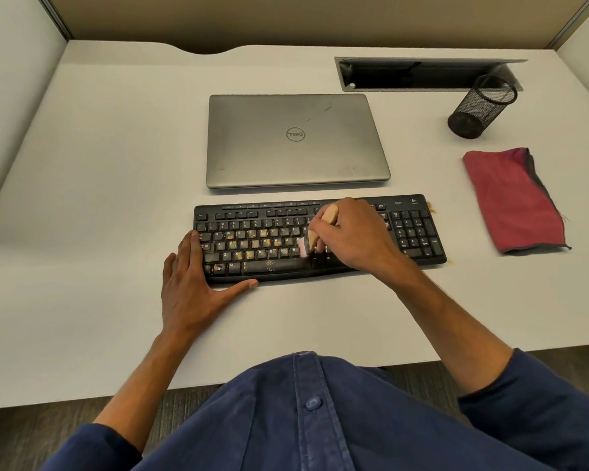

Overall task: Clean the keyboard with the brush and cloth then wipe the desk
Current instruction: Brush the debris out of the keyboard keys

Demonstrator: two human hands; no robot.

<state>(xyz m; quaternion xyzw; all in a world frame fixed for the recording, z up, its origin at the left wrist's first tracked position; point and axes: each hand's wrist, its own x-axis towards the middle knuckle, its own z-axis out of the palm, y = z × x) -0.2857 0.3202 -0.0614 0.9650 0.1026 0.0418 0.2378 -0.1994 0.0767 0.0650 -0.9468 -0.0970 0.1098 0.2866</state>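
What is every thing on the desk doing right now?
keyboard: crumbs on keys, being brushed
brush: bristles down on the keys
right hand: grips brush
left hand: flat, steadying keyboard
cloth: lying unused
laptop: closed
pen cup: upright

One head-worn view, looking forward and steeply down over the desk (116, 164); near, wide-angle, the wearer's shirt (303, 419) filling the frame's bottom.

Black keyboard (320, 237) flecked tan, tan-handled brush (320, 226), dark red cloth (514, 198) edged grey, silver laptop (296, 141), white desk (116, 164)
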